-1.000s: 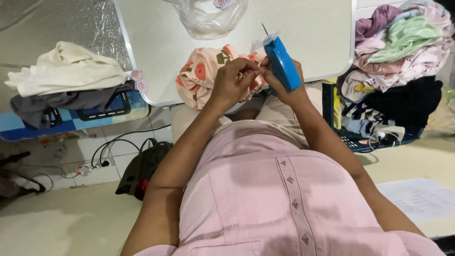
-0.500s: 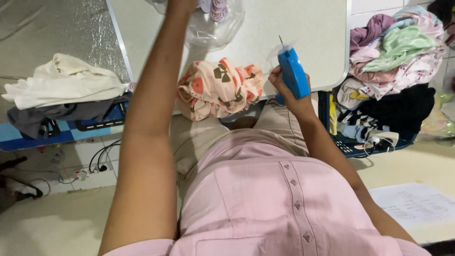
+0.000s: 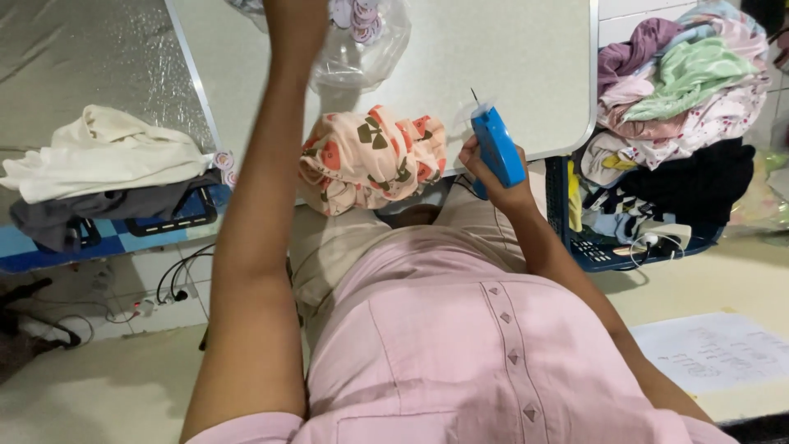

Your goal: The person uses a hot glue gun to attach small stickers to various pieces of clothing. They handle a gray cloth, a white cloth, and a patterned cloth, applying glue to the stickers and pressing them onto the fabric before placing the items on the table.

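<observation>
Up front, the right hand [image 3: 493, 177] wraps firmly around a blue tagging gun [image 3: 497, 148], needle pointing away, likely kept clear of the patterned garment [image 3: 370, 156] just left of it on the worktop [image 3: 534, 66]. Farther left, the left hand [image 3: 292, 16] reaches into a clear plastic bag [image 3: 366, 45]; its grip is cut off from view.

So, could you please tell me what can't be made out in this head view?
- Left hand: fingers cut off by the top edge, so its grip on the clear plastic bag is unclear.
- Bag's contents: small round pieces, blurred through the plastic.
- Blue handheld tool in the right hand: needle tip too thin to read.
- Blue basket: mostly buried under piled clothes.
- Paper sheet: writing too small.
</observation>
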